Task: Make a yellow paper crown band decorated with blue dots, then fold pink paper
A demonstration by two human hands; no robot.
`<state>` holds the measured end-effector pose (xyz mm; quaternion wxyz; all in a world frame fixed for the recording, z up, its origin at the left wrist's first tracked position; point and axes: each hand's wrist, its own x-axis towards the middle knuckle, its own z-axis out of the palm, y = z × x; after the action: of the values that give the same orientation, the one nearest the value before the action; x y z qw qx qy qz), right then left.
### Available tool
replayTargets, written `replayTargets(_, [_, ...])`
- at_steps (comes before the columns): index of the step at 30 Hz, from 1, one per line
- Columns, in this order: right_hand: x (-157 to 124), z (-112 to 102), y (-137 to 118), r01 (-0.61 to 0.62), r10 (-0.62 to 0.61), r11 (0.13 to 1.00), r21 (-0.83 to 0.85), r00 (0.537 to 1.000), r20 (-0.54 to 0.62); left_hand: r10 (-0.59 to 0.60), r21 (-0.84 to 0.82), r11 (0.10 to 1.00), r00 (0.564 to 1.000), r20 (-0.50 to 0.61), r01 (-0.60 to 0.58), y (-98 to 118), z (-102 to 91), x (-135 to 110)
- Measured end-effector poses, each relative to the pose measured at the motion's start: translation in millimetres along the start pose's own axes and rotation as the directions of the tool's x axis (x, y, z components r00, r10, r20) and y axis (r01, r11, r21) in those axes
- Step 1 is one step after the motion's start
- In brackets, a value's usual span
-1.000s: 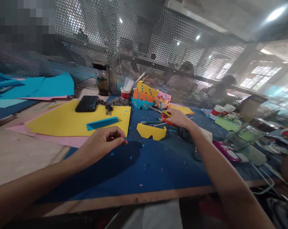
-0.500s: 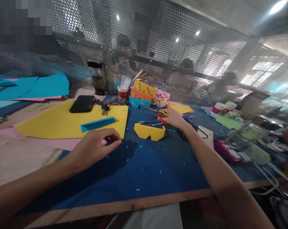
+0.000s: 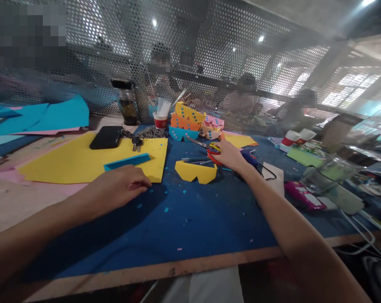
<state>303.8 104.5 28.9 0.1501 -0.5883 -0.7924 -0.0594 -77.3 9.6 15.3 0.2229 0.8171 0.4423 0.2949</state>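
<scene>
My right hand [image 3: 230, 156] is closed on the handles of a pair of scissors [image 3: 214, 150], red and yellow, their blades pointing left. Just below lies a yellow paper mask cut like glasses [image 3: 196, 172], with pens [image 3: 195, 159] behind it. My left hand [image 3: 129, 184] hovers or rests, I cannot tell which, at the front edge of the yellow paper [image 3: 67, 162]. Its fingers curl in toward the thumb, and nothing shows in them. A folded blue paper strip [image 3: 127, 161] lies right behind that hand. Behind the scissors stand dotted paper masks, blue [image 3: 183, 134], orange [image 3: 186, 123] and others.
A black phone [image 3: 106, 137] and keys [image 3: 136, 143] lie on the yellow paper. A lidded jar [image 3: 127, 105] and a paper cup [image 3: 160, 120] stand behind. At right are a glass container [image 3: 329, 174] and a magenta device [image 3: 305, 195]. Paper scraps dot the blue tabletop [image 3: 209, 223].
My left hand has drawn slightly left and its fingers have curled tighter. My right hand stays on the scissors, almost unmoved. The view has shifted slightly.
</scene>
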Motion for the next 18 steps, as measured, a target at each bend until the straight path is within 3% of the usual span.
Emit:
replayTargets(10, [0, 6, 3, 0.026, -0.026, 1.000, 0.009, 0.999, -0.023, 0.144, 0.130, 0.980, 0.987, 0.064, -0.152, -3, 0.4, 3])
replayTargets(14, [1, 10, 6, 0.025, -0.024, 1.000, 0.009, 0.999, -0.028, 0.108, 0.276, 0.949, 0.981, 0.161, -0.150, -1, -2.7, 2])
replayTargets(18, [2, 15, 12, -0.002, 0.003, 1.000, 0.019, 0.999, -0.035, 0.070, 0.307, 0.941, 0.968, 0.242, -0.145, 0, -10.3, 1])
